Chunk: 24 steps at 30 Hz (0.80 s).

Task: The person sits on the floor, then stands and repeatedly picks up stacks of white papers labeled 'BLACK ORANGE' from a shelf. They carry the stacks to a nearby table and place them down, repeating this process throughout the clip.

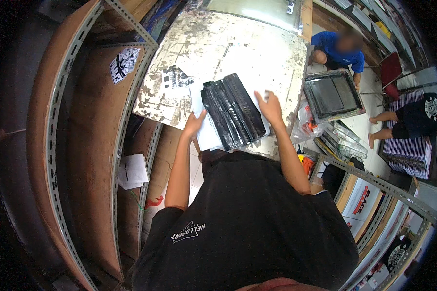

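Note:
A folded bundle of glossy black plastic [234, 111] lies at a slant over white sheets [209, 132] at the table's near edge. My left hand [194, 123] grips the left edge of the white sheets, its thumb on top beside the black plastic; the fingers underneath are mostly hidden. To the right of the bundle, my right hand [270, 106] is apart from it, over the tabletop, with thumb and fingers spread and nothing in them. Both forearms reach up from my black shirt.
The worn white table [257, 53] has a glass-topped panel at its far end. Metal-framed shelves [90, 121] stand close on the left. To the right, a person in blue [337, 51] holds a dark frame [332, 94]; another person [412, 119] is further right. A lower rack [374, 194] holds boards.

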{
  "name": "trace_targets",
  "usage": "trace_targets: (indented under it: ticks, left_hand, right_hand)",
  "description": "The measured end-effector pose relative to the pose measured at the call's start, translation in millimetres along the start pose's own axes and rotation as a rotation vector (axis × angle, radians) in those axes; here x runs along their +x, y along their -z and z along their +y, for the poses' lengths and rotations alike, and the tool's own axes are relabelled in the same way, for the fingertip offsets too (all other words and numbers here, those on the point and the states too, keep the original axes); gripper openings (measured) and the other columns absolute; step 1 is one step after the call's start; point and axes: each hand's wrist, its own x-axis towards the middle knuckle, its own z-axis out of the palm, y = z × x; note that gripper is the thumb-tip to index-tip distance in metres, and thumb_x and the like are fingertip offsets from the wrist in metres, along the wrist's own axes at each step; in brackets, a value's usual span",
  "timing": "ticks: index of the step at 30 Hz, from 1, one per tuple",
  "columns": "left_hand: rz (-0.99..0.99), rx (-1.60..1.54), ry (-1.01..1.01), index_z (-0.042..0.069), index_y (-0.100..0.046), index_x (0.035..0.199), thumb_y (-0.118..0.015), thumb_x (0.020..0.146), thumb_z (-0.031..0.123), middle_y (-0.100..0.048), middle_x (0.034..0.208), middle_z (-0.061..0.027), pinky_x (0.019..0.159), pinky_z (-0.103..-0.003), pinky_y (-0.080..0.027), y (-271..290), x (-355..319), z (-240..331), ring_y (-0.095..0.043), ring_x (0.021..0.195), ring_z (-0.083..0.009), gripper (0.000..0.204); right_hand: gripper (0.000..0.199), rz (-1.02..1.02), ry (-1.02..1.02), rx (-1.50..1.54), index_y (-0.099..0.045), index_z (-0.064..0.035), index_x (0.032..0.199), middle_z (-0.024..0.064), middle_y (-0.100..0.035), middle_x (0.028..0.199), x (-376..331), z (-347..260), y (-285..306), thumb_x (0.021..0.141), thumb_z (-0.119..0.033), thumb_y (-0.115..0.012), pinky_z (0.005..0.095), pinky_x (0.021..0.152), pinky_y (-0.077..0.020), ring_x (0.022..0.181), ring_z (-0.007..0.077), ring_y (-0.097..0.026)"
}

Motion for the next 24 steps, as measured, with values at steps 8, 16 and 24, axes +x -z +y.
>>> trace_targets:
  ticks: [8,16,24]
  left_hand:
    - [-0.063,-0.388,0.105,-0.01,-0.034,0.143,-0.057,0.099,0.048,-0.052,0.135,-0.0257,0.098,-0.041,-0.05,-11,-12,10,-0.055,0.122,-0.0298,0.076]
    - [0.012,0.027,-0.153,-0.006,-0.041,0.14,-0.083,0.079,0.044,-0.057,0.13,-0.021,0.1,-0.038,-0.048,-38,-40,44,-0.057,0.118,-0.0281,0.088]
    - [0.208,0.226,-0.483,-0.007,-0.039,0.134,-0.096,0.061,0.035,-0.06,0.119,-0.0227,0.093,-0.039,-0.05,-72,-55,58,-0.063,0.108,-0.0303,0.101]
  right_hand:
    - [0.083,-0.306,0.152,-0.23,-0.064,0.0108,0.118,0.0275,-0.068,0.106,-28,-61,14,0.076,-0.06,-0.076,0.039,0.089,-0.0528,0.096,0.0369,-0.069]
    - [0.085,-0.371,-0.165,0.371,-0.036,0.01,0.144,0.0309,-0.057,0.129,-1,-7,-38,0.089,-0.045,-0.07,0.0409,0.095,-0.0506,0.115,0.036,-0.061]
    - [0.055,-0.123,0.23,0.275,-0.065,0.0036,0.119,0.0133,-0.062,0.09,-47,-91,8,0.076,-0.027,-0.083,0.033,0.072,-0.0523,0.081,0.023,-0.063]
